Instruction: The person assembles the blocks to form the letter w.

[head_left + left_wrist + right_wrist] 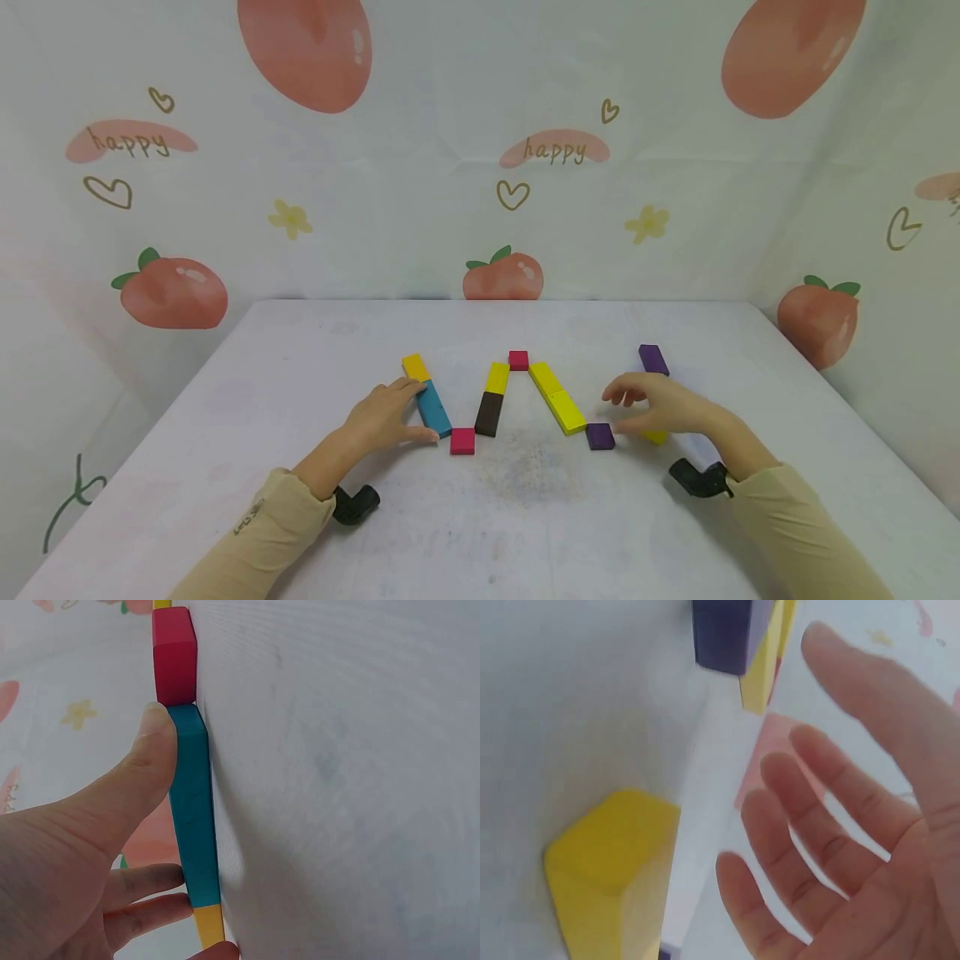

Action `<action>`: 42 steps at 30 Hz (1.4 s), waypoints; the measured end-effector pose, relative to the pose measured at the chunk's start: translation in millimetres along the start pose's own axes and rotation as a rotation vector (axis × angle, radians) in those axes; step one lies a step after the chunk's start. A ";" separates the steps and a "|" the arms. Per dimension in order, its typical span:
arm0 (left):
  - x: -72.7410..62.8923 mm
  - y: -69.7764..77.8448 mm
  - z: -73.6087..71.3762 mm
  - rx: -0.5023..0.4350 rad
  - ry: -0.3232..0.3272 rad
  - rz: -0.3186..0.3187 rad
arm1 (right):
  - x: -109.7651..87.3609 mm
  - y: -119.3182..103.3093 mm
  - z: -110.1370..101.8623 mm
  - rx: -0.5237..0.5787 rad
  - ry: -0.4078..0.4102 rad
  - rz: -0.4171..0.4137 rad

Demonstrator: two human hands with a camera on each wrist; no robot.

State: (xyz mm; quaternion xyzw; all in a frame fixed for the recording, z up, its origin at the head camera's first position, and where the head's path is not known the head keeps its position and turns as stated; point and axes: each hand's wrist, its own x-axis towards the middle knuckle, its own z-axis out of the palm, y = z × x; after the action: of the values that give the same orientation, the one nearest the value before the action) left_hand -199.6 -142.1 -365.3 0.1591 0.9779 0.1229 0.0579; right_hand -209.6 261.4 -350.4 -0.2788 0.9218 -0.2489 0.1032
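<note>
A zigzag row of flat coloured blocks lies on the table. On its left side, my left hand (384,414) touches a blue block (193,810) with thumb and fingertips spread along it. A yellow-orange block (415,367) continues from the blue one's far end, and a red block (174,656) sits by its near end. My right hand (660,403) hovers with loosely bent fingers and nothing in them, close to a small purple block (600,437). Partly hidden under that hand is a yellow block (615,862); a longer purple block (653,359) shows beyond it.
Mid-row are a dark brown block (489,414), a yellow block (497,377), another red block (518,360) at the peak and yellow blocks (557,398) slanting down right. A printed cloth (420,200) hangs behind the white table (480,533). Black wrist devices (356,505) sit under both wrists.
</note>
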 end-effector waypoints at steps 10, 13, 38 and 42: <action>0.2 -0.1 -0.1 0.000 -0.001 0.000 | -14.7 15.2 -9.8 -0.030 0.135 0.156; 0.0 0.0 -0.4 -0.001 -0.003 0.000 | -19.7 18.5 -9.9 -0.039 0.139 0.203; -0.3 0.3 -0.6 -0.009 -0.008 -0.009 | -29.8 29.7 -1.9 -0.091 0.070 0.220; -0.4 0.2 -0.4 -0.010 -0.008 -0.008 | -29.1 26.8 -2.3 -0.090 0.073 0.205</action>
State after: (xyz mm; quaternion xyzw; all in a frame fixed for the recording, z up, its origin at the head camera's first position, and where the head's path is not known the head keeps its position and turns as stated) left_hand -199.3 -142.1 -364.9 0.1554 0.9776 0.1271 0.0628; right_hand -198.8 298.1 -360.8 -0.1784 0.9588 -0.2052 0.0818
